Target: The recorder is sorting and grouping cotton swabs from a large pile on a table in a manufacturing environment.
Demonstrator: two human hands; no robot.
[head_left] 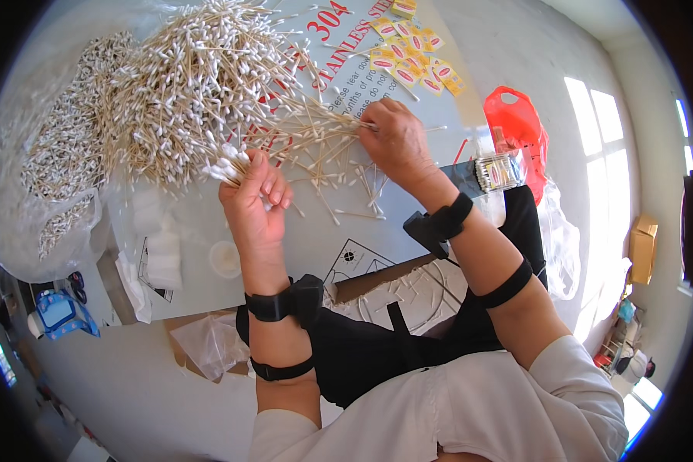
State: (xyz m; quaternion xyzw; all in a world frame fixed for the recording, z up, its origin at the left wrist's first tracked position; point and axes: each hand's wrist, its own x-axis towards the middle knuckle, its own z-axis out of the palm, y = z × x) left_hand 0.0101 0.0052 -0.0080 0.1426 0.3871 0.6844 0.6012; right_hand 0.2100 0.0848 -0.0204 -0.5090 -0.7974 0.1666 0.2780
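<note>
Grey surface (308, 250) carried the swab pile (185, 85) at 10–11 o'clock, sticks at mixed angles. Hands were apart from each other: left hand (258, 192) at 10 o'clock, clamped on a swab bunch (229, 165); right hand (396, 142) at 1 o'clock, fingertips pinched on loose swabs (339, 119), count unclear. Bunch sat at the pile's lower edge, long axis roughly 10–4, white heads toward 10. Loose swabs ran mostly 9–10 o'clock from the right fingertips.
</note>
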